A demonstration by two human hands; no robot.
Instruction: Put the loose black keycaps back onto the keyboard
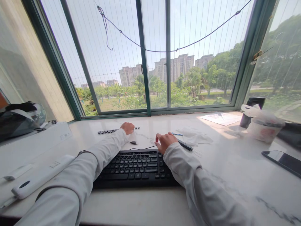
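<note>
A black keyboard [131, 166] lies on the pale counter in front of me, partly covered by both forearms. Beyond it, small black keycaps [107, 131] stand in a row. My left hand [127, 127] is closed and low over the right part of that row; its back hides whatever the fingertips hold or touch. Just past the keyboard's upper right edge is my right hand [165, 140], its fingers bent and thumb apart from the forefinger, with no held thing visible. A cable plug [133, 142] rests between the hands. To the right lie a black pen [185, 145] and a thin blue stick [177, 134].
Crumpled clear plastic [196, 136] lies behind the pen. Rightward are a phone [283, 161], a bagged tub [265, 127], a dark cylinder [252, 110] and a paper sheet [222, 118]. On the left are a white power strip [44, 175], a white box [35, 139] and a helmet [23, 117].
</note>
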